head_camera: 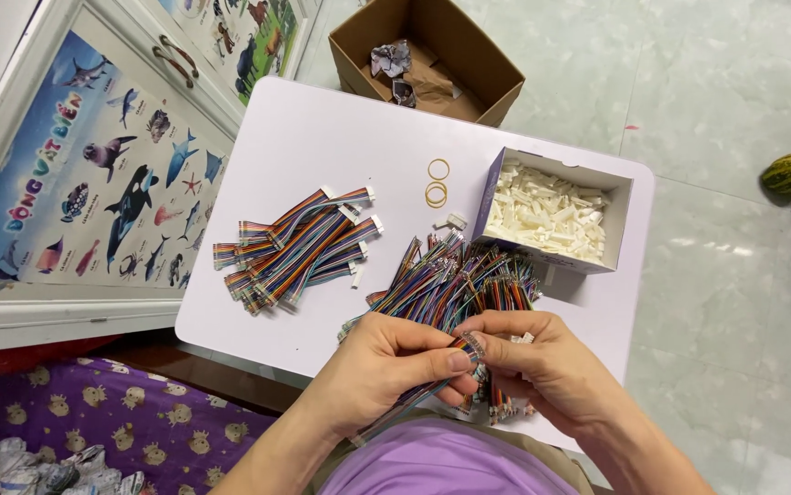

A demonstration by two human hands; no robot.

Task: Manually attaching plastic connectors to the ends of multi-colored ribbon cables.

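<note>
A: Ribbon cable [432, 371] is held over the table's near edge, pinched in both hands; its long axis runs from lower left up to the right, with the end at the fingertips.

B: Grip state?

A: Left hand [382, 367] is clenched around the cable's length; right hand [542, 362] is pinched on the upper end. Whether a connector is held there cannot be told.

B: Surroundings?

A: A loose cable pile [455, 275] is seen just beyond the hands, finished bundles [299, 243] toward the left edge, a box of white connectors [551, 211] at the right edge. White table [304, 137], tiled floor beyond.
</note>
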